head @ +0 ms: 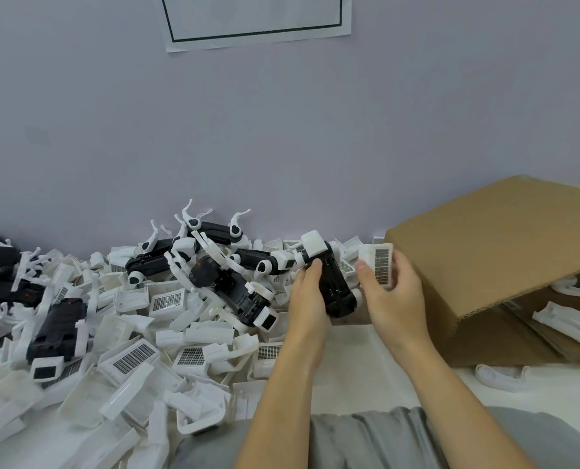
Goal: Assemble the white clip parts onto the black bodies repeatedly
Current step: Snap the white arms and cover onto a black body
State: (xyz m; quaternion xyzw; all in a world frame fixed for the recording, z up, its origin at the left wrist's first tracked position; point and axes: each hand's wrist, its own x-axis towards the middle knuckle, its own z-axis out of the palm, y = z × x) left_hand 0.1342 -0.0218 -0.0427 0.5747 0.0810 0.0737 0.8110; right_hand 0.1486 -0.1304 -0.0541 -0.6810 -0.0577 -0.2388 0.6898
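We are steadying a black body [332, 282] in our left hand [307, 292] above the bench [366, 367], while our right hand [392, 289] is grasping a white clip part [380, 265] just beside it, angled for fitting.

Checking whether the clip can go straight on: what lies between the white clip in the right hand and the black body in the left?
In the head view, nothing but the right thumb separates the white clip from the black body.
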